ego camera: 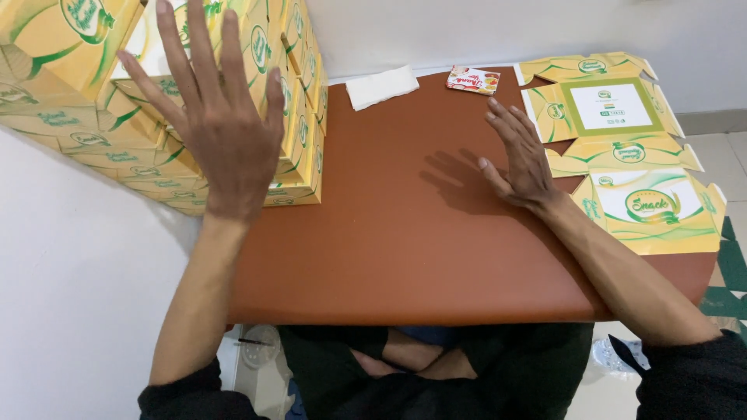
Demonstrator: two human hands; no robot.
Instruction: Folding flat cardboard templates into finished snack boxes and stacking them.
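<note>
The fingers (191, 47) of the left hand (222, 132) are spread wide and straight, raised in front of the stack of folded yellow-and-green boxes (299, 117) at the tabletop's left end; they grip nothing, and whether the palm touches the boxes cannot be told. The right hand (523, 159) is likewise open and empty, its fingers (506, 128) loosely fanned, hovering low over the brown tabletop (405, 249) and casting a dark shadow just to its left. Just beside it on the right lie the flat unfolded box blanks (622, 132), yellow with green trim and white panels, overlapping one another and hanging past the tabletop's far right corner.

The tabletop is a smooth reddish-brown board with a rounded near edge. At its far edge lie a folded white napkin (381, 85) and a small red-and-white card (472, 80), near each other but apart. A plain white wall (467, 31) runs behind the tabletop, and another white surface fills the left side below the stacked boxes. On the right, pale floor tiles (720, 152) show, with a green patterned patch lower down. Both arms wear dark sleeves pushed back.
</note>
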